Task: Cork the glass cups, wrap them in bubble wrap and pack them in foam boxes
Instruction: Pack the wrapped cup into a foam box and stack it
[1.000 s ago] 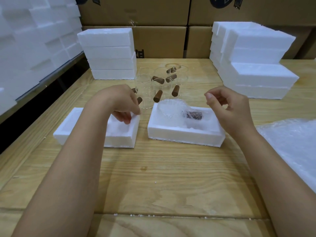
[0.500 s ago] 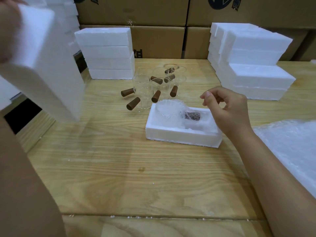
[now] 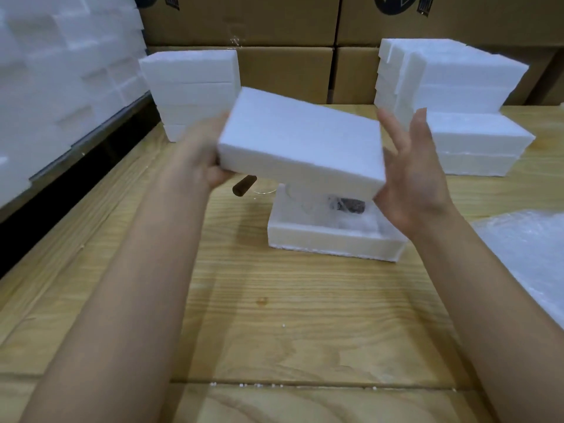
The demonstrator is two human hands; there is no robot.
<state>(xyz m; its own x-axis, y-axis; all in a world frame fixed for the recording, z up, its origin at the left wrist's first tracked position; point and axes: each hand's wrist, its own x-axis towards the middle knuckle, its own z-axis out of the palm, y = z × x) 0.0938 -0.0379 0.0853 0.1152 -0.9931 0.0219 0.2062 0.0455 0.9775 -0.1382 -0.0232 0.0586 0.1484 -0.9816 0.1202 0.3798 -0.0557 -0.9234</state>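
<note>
The left hand [image 3: 203, 154] holds a foam lid [image 3: 300, 138] by its left end, grip closed on it, tilted in the air above the open foam box [image 3: 332, 242] on the bench [image 3: 274, 315]. The right hand [image 3: 412, 178] is at the lid's right end, grip wide, fingers straight and spread. Inside the box lies a bubble-wrapped cup [image 3: 335, 206] with a dark cork. A loose cork [image 3: 244, 185] lies beside the box, and a bubble wrap sheet [image 3: 531, 248] lies at the right.
</note>
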